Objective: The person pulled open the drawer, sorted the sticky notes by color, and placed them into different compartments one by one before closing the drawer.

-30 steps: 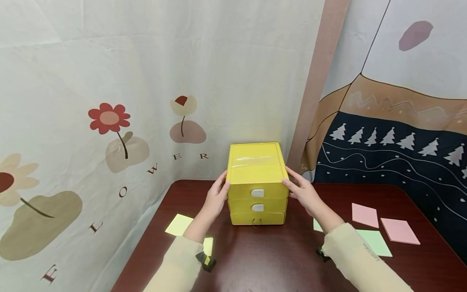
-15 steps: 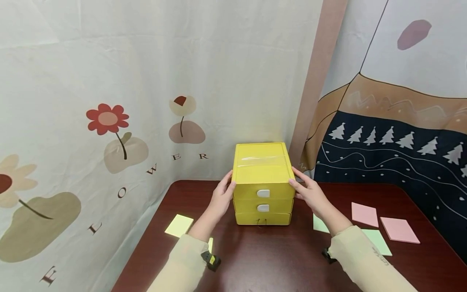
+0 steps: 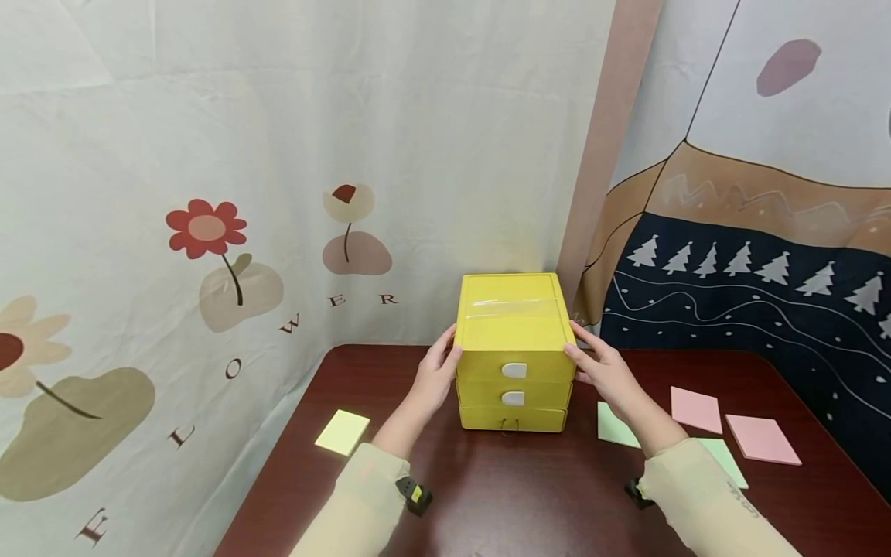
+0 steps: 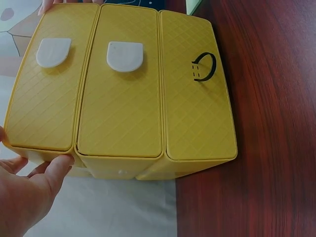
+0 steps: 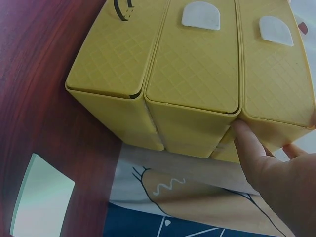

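A yellow three-tier drawer box (image 3: 515,313) stands upright on the dark red-brown table, between both hands. Its upper two drawers carry white tabs, and the bottom one has a thin black loop (image 4: 210,66). My left hand (image 3: 433,379) presses against the box's left side near the top, the thumb by the front edge. On the opposite side my right hand (image 3: 609,379) presses at about the same height with fingers extended. In the right wrist view the right thumb (image 5: 249,148) touches the side near a seam between tiers. The far fingertips are partly hidden.
A yellow sticky-note pad (image 3: 343,432) lies left of the left forearm. Two pink pads (image 3: 696,409) and green pads (image 3: 616,425) lie on the right, partly covered by the right arm. A printed curtain (image 3: 418,155) hangs directly behind the table (image 3: 501,495).
The drawer box has shifted to the right along the table, with both hands staying against its sides. The second yellow pad has become hidden behind the left sleeve.
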